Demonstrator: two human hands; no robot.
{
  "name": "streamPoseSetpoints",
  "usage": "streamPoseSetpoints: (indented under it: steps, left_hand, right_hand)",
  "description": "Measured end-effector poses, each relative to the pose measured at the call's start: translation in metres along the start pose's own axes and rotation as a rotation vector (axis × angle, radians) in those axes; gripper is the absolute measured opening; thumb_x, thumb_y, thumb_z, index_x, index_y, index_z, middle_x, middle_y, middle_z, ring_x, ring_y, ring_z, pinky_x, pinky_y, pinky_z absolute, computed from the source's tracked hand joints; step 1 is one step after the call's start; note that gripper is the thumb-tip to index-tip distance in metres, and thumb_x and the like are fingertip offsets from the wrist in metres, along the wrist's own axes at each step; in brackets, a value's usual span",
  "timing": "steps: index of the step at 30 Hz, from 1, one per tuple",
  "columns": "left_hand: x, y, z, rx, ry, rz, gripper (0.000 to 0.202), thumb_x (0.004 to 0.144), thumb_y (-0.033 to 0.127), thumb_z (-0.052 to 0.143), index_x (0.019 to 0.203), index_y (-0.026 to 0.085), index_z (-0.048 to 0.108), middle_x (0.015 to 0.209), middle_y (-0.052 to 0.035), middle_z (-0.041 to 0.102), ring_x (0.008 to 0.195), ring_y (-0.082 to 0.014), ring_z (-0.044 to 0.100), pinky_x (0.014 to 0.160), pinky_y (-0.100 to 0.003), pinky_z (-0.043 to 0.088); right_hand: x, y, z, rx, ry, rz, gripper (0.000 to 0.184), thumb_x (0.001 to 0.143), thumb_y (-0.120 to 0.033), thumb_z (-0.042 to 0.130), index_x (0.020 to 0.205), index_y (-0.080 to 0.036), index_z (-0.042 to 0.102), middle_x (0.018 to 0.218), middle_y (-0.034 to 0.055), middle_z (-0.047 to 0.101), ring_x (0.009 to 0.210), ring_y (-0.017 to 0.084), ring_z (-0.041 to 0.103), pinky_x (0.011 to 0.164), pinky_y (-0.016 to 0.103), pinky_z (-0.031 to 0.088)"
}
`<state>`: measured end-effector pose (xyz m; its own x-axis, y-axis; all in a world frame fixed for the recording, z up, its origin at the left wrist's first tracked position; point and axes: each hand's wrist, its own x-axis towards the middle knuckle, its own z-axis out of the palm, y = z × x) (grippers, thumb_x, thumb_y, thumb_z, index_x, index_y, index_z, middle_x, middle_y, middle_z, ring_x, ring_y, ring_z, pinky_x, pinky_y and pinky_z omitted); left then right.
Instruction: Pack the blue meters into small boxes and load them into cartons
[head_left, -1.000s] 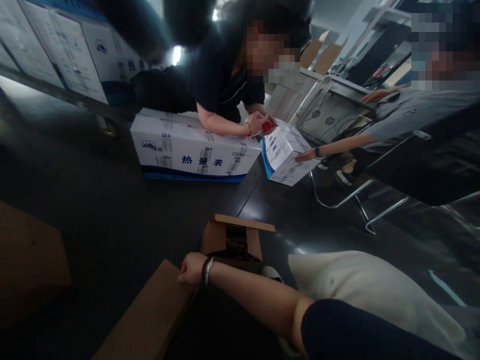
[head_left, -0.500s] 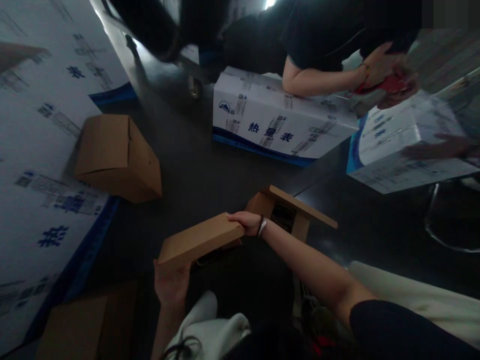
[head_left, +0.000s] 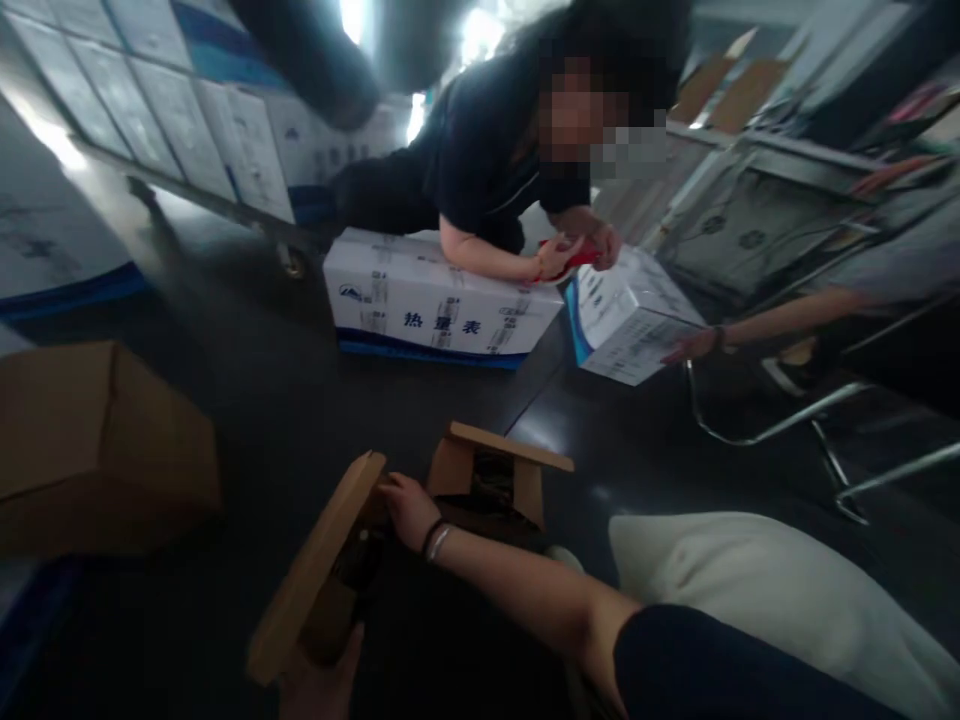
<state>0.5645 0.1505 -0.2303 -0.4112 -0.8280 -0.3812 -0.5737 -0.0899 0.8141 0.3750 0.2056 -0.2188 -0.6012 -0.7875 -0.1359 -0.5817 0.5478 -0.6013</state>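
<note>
A shallow cardboard box [head_left: 319, 565] is tilted up between my two hands, its open side turned to the right with dark contents partly in view. Low in the picture, my left hand [head_left: 322, 680] is closed on the near end of this box. The fingers of my right hand [head_left: 411, 512] grip its far right edge; the fingertips are partly hidden. Just beyond that hand, a second cardboard box [head_left: 450, 470] stands on the floor with its flap raised and dark coiled-looking things inside.
A large closed carton [head_left: 52, 440] stands at left. Ahead, a co-worker leans on a long white carton [head_left: 442, 320] holding something red. Another person's hand touches a white carton [head_left: 637, 330]. A metal chair frame [head_left: 772, 430] is at right, and a loaded trolley [head_left: 217, 205] at the back left.
The held box has tilted from nearly flat to steep, so its open side shows. My view has risen and swung to the right. The red-holding co-worker stays by the long carton.
</note>
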Motion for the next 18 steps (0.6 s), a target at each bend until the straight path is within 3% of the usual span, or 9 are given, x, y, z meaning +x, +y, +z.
streamPoseSetpoints:
  steps: [2, 5, 8, 10, 12, 14, 15, 17, 18]
  left_hand:
    - [0.006, 0.0, 0.006, -0.009, -0.088, -0.112, 0.084, 0.056, 0.041, 0.068, 0.129, 0.019, 0.034, 0.13, -0.0191, 0.042, 0.111, -0.039, 0.048, 0.092, -0.053, 0.038]
    - [0.013, 0.004, 0.013, -0.182, -0.253, -0.174, 0.084, 0.063, 0.035, 0.064, 0.135, 0.028, 0.019, 0.135, -0.0122, 0.04, 0.108, -0.0274, 0.054, 0.09, -0.039, 0.044]
    - [0.02, 0.015, 0.021, -0.277, -0.098, -0.022, 0.075, 0.069, 0.029, 0.06, 0.134, 0.019, 0.024, 0.135, -0.0159, 0.038, 0.119, -0.0252, 0.044, 0.095, -0.037, 0.041]
    - [0.025, 0.022, 0.026, -0.241, 0.04, 0.018, 0.07, 0.068, 0.026, 0.062, 0.13, 0.015, 0.031, 0.137, -0.0175, 0.035, 0.121, -0.0261, 0.04, 0.095, -0.038, 0.041]
    - [0.028, 0.03, 0.03, -0.26, -0.155, 0.063, 0.068, 0.067, 0.013, 0.058, 0.131, 0.015, 0.032, 0.129, -0.014, 0.046, 0.11, -0.0219, 0.052, 0.092, -0.036, 0.044]
    - [0.035, 0.038, 0.029, -0.178, -0.357, 0.239, 0.06, 0.065, 0.002, 0.051, 0.124, 0.016, 0.044, 0.113, -0.0082, 0.06, 0.098, -0.0175, 0.059, 0.088, -0.033, 0.047]
    - [0.042, 0.043, 0.024, -0.108, -0.385, 0.32, 0.054, 0.064, 0.0, 0.049, 0.115, 0.017, 0.053, 0.105, -0.0057, 0.064, 0.094, -0.0168, 0.061, 0.087, -0.033, 0.048]
    - [0.063, 0.056, 0.002, -0.022, -0.293, 0.392, 0.045, 0.065, -0.001, 0.046, 0.103, 0.018, 0.062, 0.105, -0.0044, 0.064, 0.101, -0.0176, 0.058, 0.094, -0.036, 0.043]
    - [0.075, 0.065, -0.015, 0.002, -0.177, 0.404, 0.044, 0.068, 0.0, 0.044, 0.103, 0.018, 0.062, 0.113, -0.005, 0.061, 0.11, -0.0183, 0.052, 0.1, -0.038, 0.037]
  right_hand:
    - [0.013, 0.008, -0.016, -0.029, 0.091, -0.057, 0.032, 0.08, -0.01, 0.04, 0.107, -0.014, 0.059, 0.121, 0.0105, 0.05, 0.113, 0.017, 0.044, 0.098, 0.028, 0.035]
    - [-0.001, 0.016, -0.029, -0.063, 0.227, -0.061, 0.035, 0.079, -0.009, 0.04, 0.109, -0.013, 0.058, 0.122, 0.0098, 0.05, 0.115, 0.018, 0.041, 0.101, 0.032, 0.033]
    - [-0.03, 0.017, -0.022, -0.111, 0.259, 0.003, 0.037, 0.077, -0.009, 0.041, 0.11, -0.012, 0.058, 0.12, 0.0104, 0.051, 0.115, 0.021, 0.039, 0.102, 0.038, 0.031]
    - [-0.044, 0.013, -0.013, -0.128, 0.232, 0.004, 0.038, 0.078, -0.014, 0.043, 0.113, -0.011, 0.055, 0.122, 0.0116, 0.049, 0.114, 0.023, 0.04, 0.1, 0.039, 0.033]
    - [-0.052, 0.007, -0.003, -0.157, 0.19, -0.06, 0.04, 0.079, -0.023, 0.046, 0.116, -0.01, 0.053, 0.123, 0.0124, 0.047, 0.114, 0.025, 0.039, 0.099, 0.04, 0.033]
    - [-0.055, 0.001, 0.006, -0.222, 0.119, -0.13, 0.04, 0.078, -0.03, 0.051, 0.114, -0.012, 0.054, 0.119, 0.0127, 0.05, 0.112, 0.027, 0.041, 0.097, 0.042, 0.033]
    - [-0.054, 0.001, 0.01, -0.266, 0.069, -0.148, 0.038, 0.077, -0.031, 0.053, 0.111, -0.013, 0.056, 0.115, 0.0128, 0.053, 0.109, 0.027, 0.043, 0.095, 0.042, 0.034]
    - [-0.047, 0.006, 0.015, -0.362, -0.041, -0.142, 0.032, 0.076, -0.031, 0.054, 0.104, -0.015, 0.06, 0.105, 0.0132, 0.058, 0.1, 0.028, 0.05, 0.089, 0.041, 0.038]
    - [-0.041, 0.011, 0.017, -0.404, -0.086, -0.139, 0.028, 0.078, -0.031, 0.053, 0.1, -0.017, 0.062, 0.101, 0.0131, 0.06, 0.096, 0.028, 0.052, 0.086, 0.041, 0.039]
